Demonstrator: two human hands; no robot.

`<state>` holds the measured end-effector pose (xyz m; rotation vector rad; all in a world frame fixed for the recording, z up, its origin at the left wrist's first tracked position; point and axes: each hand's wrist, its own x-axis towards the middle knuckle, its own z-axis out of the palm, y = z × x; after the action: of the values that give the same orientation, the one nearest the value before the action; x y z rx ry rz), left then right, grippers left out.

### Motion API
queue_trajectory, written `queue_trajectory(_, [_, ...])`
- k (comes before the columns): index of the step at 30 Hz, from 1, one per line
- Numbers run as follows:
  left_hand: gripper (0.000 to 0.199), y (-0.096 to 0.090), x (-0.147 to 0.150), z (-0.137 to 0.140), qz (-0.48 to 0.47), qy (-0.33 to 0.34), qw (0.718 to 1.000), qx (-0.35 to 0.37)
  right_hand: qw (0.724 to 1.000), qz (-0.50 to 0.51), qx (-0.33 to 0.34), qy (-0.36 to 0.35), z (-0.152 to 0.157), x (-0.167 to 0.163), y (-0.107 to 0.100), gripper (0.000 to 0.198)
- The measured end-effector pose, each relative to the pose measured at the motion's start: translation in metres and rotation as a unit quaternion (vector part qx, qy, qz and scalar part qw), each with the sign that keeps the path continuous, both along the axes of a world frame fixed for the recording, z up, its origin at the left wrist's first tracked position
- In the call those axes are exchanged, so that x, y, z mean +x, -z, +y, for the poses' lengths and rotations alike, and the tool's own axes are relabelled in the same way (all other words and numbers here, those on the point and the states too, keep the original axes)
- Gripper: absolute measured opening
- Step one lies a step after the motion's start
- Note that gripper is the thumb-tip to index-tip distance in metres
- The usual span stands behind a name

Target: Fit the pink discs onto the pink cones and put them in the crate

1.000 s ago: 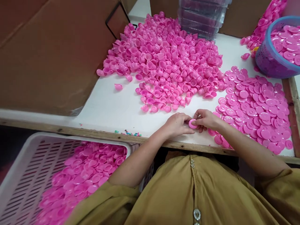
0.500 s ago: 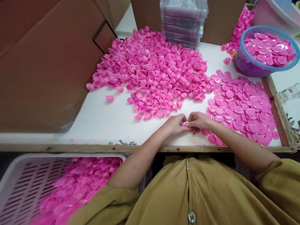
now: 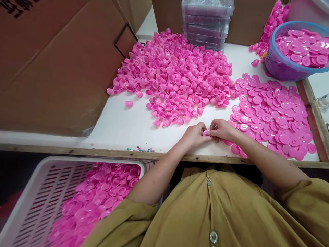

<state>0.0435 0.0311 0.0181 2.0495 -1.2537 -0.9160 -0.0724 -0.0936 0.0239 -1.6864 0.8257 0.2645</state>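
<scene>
A white table (image 3: 115,127) with a wooden edge spread across the view, and on its left stood a big brown box (image 3: 56,79). Below the table's front edge, also on the left, a pale slotted crate (image 3: 58,168) held many pink pieces, partly hidden by the person's left arm and sleeve. A wide heap of pink cups (image 3: 177,75) covered the middle of the table, the cups lying at all angles, some with their mouths up. To its right lay pink discs (image 3: 272,116), loosely overlapped and touching the cups along one side. Behind the discs stood a blue basket (image 3: 280,67), filled with more discs. A stack of clear-wrapped packs (image 3: 205,29) rose at the back of the cups.

Near the front edge, between cups and discs, the hands met just over the table. The left hand (image 3: 196,134) was closed, gripping a small pink piece (image 3: 205,132) by thumb and fingers; the right hand (image 3: 220,129) pinched it from the other side. The fingers hid most of its shape. Smallest were the coloured bits (image 3: 141,149) scattered along the table's edge.
</scene>
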Motion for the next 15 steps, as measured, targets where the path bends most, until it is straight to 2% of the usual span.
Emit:
queue_trajectory(5, [0.028,0.003,-0.001,-0.008,-0.031,0.025,0.999,0.031,1.0,0.016,-0.003,-0.004,0.0,0.002,0.003,0.033])
queue_trajectory(9, [0.025,0.002,-0.001,-0.011,-0.027,0.02,0.999,0.033,0.998,-0.012,-0.052,-0.043,-0.001,-0.003,0.002,0.026])
queue_trajectory(10, [0.025,-0.001,0.002,-0.005,-0.024,0.009,0.999,0.026,0.995,-0.03,-0.087,-0.049,-0.004,-0.007,0.0,0.022])
queue_trajectory(12, [0.026,-0.014,0.015,0.023,-0.021,-0.02,1.0,0.013,0.975,-0.058,-0.211,-0.039,-0.017,-0.018,-0.005,0.015])
queue_trajectory(14, [0.031,-0.031,0.038,0.073,-0.022,-0.056,0.998,0.027,0.928,-0.049,-0.369,-0.017,-0.036,-0.033,-0.01,0.014])
queue_trajectory(15, [0.035,-0.041,0.052,0.106,-0.028,-0.075,0.995,0.059,0.899,-0.033,-0.437,-0.016,-0.047,-0.04,-0.011,0.017])
